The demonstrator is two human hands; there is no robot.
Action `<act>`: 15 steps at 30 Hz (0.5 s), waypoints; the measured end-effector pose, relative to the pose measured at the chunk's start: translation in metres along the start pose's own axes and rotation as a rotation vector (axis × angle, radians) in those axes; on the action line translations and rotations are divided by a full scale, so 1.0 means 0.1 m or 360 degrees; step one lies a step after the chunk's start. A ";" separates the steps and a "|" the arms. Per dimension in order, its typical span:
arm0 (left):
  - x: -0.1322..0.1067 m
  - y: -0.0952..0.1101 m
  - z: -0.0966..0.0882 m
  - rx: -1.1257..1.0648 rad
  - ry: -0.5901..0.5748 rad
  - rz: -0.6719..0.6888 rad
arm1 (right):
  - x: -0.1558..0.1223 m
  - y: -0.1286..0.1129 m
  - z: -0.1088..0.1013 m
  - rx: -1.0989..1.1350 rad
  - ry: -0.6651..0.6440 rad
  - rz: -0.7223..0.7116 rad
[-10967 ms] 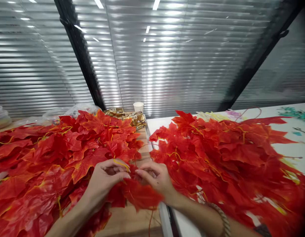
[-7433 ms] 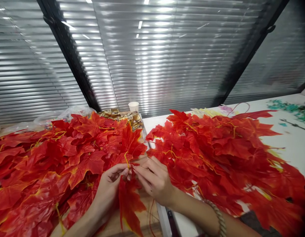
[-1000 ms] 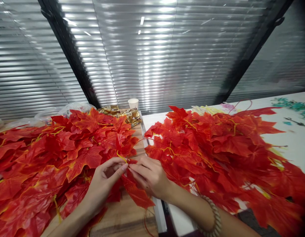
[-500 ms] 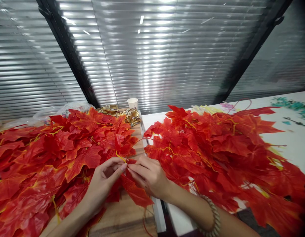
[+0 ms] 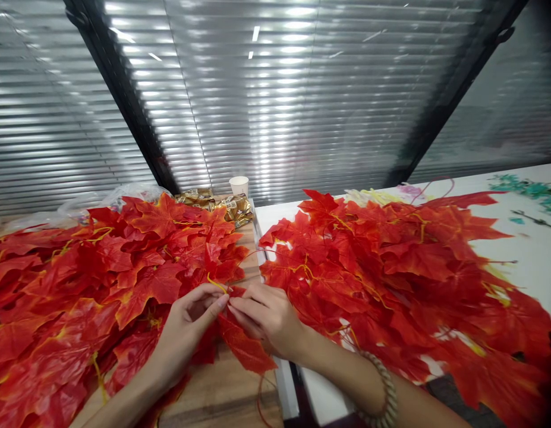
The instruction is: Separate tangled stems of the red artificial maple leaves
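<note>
Centrally, the fingertips of my left hand (image 5: 190,312) pinch a thin yellow stem (image 5: 216,283). Right beside it, almost touching, my right hand (image 5: 268,315) is closed at the same spot, fingers pressed together around the base of a red artificial maple leaf (image 5: 248,348). That leaf hangs down beneath both hands. The exact join between the fingertips is too small to make out. A thin red cord (image 5: 260,398) dangles below the leaf. Under and beyond my left hand spreads a heap of red artificial maple leaves (image 5: 154,291) with yellow stems.
A second pile of red maple leaves (image 5: 391,261) covers much of the white table (image 5: 531,255) on the right. Behind the wooden tabletop (image 5: 222,392) stand a paper cup (image 5: 239,185) and gold-wrapped packets (image 5: 236,209). Teal foliage (image 5: 527,193) lies far right. Window blinds (image 5: 275,107) rise behind.
</note>
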State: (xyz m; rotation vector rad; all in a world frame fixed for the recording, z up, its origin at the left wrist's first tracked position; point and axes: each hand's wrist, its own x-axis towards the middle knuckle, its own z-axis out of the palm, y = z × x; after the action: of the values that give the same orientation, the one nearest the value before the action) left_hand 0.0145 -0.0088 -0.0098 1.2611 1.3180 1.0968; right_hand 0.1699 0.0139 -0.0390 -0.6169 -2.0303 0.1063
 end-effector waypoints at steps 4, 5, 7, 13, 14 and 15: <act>0.00 0.01 0.01 0.0009 0.0009 -0.0004 | 0.00 0.00 0.00 0.0004 0.0002 -0.0006; 0.00 0.01 0.01 0.0011 0.0005 -0.0001 | 0.00 0.00 0.00 0.0008 -0.0002 -0.0007; 0.00 0.00 0.00 0.0011 0.0003 0.0007 | 0.01 0.00 -0.01 0.0014 -0.0010 -0.0005; 0.00 -0.02 -0.01 0.0028 0.0000 0.0019 | 0.00 0.01 -0.01 -0.0012 -0.0020 -0.0009; 0.00 -0.02 -0.01 0.0032 0.0003 0.0013 | 0.00 0.01 -0.01 -0.0010 -0.0022 -0.0009; 0.00 -0.02 -0.01 0.0037 0.0001 0.0005 | 0.00 0.01 -0.01 -0.0006 -0.0023 -0.0009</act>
State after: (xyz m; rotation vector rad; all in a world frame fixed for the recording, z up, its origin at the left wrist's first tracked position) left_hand 0.0132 -0.0084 -0.0113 1.2806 1.3331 1.0869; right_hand 0.1711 0.0141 -0.0391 -0.6142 -2.0464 0.1041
